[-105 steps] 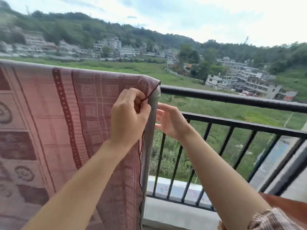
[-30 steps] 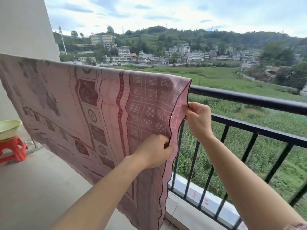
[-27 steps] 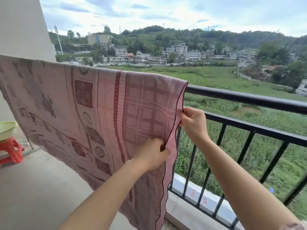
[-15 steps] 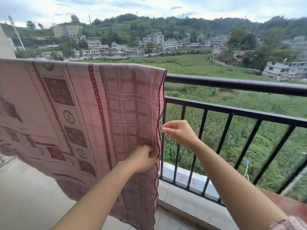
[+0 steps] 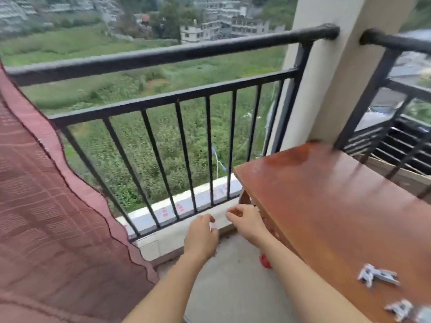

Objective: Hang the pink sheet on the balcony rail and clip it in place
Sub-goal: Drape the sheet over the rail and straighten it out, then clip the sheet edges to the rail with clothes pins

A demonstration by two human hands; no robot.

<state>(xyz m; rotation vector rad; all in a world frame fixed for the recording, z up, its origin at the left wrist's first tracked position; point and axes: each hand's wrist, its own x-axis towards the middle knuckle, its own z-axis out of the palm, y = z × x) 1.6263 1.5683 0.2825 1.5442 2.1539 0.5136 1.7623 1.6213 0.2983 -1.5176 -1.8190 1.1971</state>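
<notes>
At right, a glossy reddish-brown wooden table (image 5: pixel 326 206), close against a cream pillar (image 5: pixel 326 78). Under its near edge, a small red object (image 5: pixel 265 261) on the grey concrete floor (image 5: pixel 233 287), too hidden to identify. Along the balcony's edge, a low pale kerb (image 5: pixel 163 243) with red markings. Beyond, an overgrown green field (image 5: pixel 116 89) and blurred pale multi-storey buildings (image 5: pixel 221 24).

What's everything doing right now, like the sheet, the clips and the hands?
pink sheet: hanging over the balcony rail, no clip visible on it.
clips: lying loose on the wooden table.
left hand: loosely curled, holding nothing.
right hand: loosely curled, holding nothing.
</notes>
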